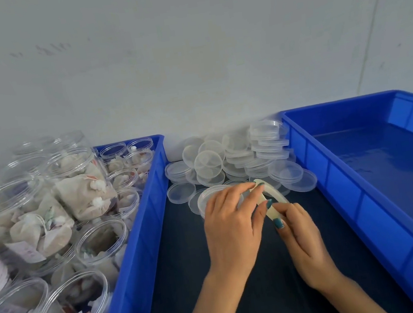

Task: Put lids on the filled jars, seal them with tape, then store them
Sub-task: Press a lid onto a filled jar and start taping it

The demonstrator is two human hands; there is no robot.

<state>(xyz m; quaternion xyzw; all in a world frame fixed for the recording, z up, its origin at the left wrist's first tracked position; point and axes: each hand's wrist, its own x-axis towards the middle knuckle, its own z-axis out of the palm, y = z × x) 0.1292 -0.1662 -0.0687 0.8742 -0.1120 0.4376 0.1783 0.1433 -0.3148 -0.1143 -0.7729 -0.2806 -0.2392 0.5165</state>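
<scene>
Both hands on one tape roll (269, 213), just in front of the lid pile (240, 157) and above the dark cloth (259, 294). Left hand (229, 222) curled over the roll's upper arc, fingertips on the rim. Right hand (303, 238) pinching the lower edge between thumb and forefinger, probably hunting for the free tape end, though too small to tell. Under the left hand, at the front foot of the lid pile, a clear round rim (207, 198) — lid or jar mouth, cannot tell.

Filled jars (80, 190) left of the lid pile, heaped in a blue bin (143, 244), mouths open, cloth sachets inside. Second blue bin (337, 191) right of the lid pile, likely the store.

Handling, as a judgement:
- Tape roll: light, stiff ring, sticky on the loose end. Best held by the outer rim with one hand, end peeled with a nail.
- Lids: thin clear plastic, light, slippery, prone to sliding off the pile. Best taken by the edge, one at a time.
- Jars: light but bulky, smooth walls — grip round the body, not the threaded mouth.

Sealing not yet begun, by the look of it.
</scene>
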